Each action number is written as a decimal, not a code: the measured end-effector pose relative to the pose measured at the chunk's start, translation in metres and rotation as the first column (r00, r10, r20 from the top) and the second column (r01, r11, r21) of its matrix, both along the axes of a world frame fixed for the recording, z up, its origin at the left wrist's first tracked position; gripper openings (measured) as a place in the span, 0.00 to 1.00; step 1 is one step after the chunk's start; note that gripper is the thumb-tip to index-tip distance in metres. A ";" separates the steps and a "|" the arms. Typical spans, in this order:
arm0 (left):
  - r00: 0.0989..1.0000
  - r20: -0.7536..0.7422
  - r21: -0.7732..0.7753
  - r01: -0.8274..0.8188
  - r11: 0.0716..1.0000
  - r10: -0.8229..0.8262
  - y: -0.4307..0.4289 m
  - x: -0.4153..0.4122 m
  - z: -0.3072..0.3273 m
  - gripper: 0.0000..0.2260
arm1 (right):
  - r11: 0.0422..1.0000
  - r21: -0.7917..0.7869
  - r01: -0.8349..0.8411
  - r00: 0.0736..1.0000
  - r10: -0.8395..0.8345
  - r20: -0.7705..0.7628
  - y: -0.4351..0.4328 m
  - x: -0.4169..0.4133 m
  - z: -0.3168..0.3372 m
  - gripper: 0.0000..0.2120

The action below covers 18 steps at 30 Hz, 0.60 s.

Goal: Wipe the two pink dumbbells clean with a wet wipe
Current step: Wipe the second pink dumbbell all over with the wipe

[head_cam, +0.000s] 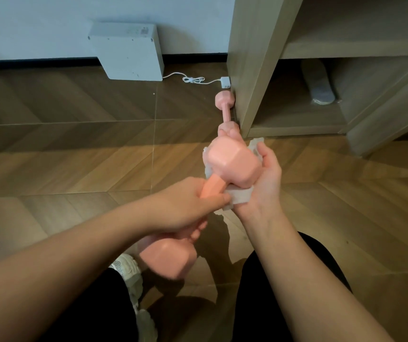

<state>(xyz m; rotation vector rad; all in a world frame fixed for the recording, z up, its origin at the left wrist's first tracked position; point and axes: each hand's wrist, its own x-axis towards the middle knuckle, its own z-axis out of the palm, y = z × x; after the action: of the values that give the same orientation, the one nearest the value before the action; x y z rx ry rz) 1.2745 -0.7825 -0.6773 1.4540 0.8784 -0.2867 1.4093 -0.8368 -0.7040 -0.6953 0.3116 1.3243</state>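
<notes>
I hold one pink dumbbell [230,164] in the air above the floor, tilted with its far head up. My left hand [188,206] grips its handle. My right hand [264,176] cups the far head from the right and below, with the white wet wipe [238,198] pressed between palm and head. The near head [171,257] hangs low under my left wrist. A second pink dumbbell [226,109] lies on the floor against the wooden shelf unit, its near end hidden behind the held one.
A wooden shelf unit [254,70] stands at the right, with a grey object on its lower level. A white box [129,50] leans on the wall, and a white cable with an adapter [225,82] runs along the floor. My white shoe [129,270] shows below.
</notes>
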 end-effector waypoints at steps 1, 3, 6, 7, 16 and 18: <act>0.998 -0.065 0.161 0.015 0.987 -0.004 -0.002 0.003 0.000 0.12 | 0.999 -0.031 -0.005 1.000 0.005 -0.011 0.000 -0.001 0.001 0.23; 0.964 -0.264 0.528 0.171 0.832 -0.031 -0.003 0.007 0.000 0.13 | 0.997 -0.077 -0.012 0.999 0.009 -0.037 -0.001 -0.004 0.004 0.20; 0.895 -0.442 0.772 0.346 0.534 0.059 -0.002 0.005 0.000 0.11 | 0.996 -0.077 -0.048 0.997 0.042 -0.070 0.000 -0.009 0.009 0.21; 0.878 -0.471 0.786 0.373 0.492 0.087 0.000 0.003 -0.001 0.10 | 0.995 -0.075 -0.065 0.995 0.059 -0.076 0.000 -0.009 0.010 0.22; 0.959 -0.248 0.445 -0.015 0.895 0.139 0.001 -0.002 0.006 0.10 | 0.995 0.095 0.007 0.988 0.008 -0.151 -0.004 -0.003 0.004 0.20; 0.962 -0.198 0.328 -0.115 0.938 0.187 0.004 -0.003 0.009 0.12 | 0.996 0.076 -0.041 0.995 0.034 0.095 -0.003 -0.005 0.001 0.20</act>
<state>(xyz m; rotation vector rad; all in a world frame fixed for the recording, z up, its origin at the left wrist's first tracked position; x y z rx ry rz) 1.2711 -0.7790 -0.6680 1.6570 1.2611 -0.2043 1.4040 -0.8401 -0.7034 -0.6979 0.1709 1.3284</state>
